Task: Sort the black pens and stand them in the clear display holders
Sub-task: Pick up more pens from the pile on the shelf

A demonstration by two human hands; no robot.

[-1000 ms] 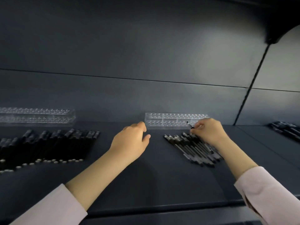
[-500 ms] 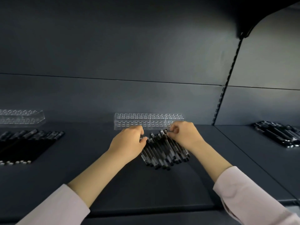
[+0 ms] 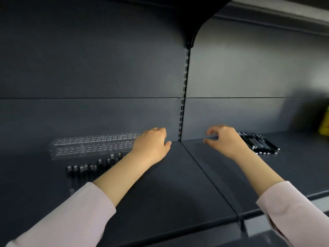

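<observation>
A clear display holder (image 3: 92,145) with rows of small holes lies on the dark shelf (image 3: 169,184) at the left, against the back wall. In front of it lies a row of black pens (image 3: 89,169), partly hidden by my left forearm. My left hand (image 3: 151,145) hovers at the holder's right end, fingers loosely curled, holding nothing. My right hand (image 3: 224,139) is over the neighbouring shelf panel, fingers curled downward with nothing in them. Just right of it lies a second pile of black pens (image 3: 258,144).
A slotted upright (image 3: 183,104) splits the back wall between my hands, and a seam runs forward across the shelf below it. Something yellow (image 3: 324,125) stands at the far right edge. The shelf's front lip (image 3: 178,229) runs along the bottom.
The view has swung to the right. Both hands have left the pen pile before the holder and moved right; my right hand now sits beside the second pile.
</observation>
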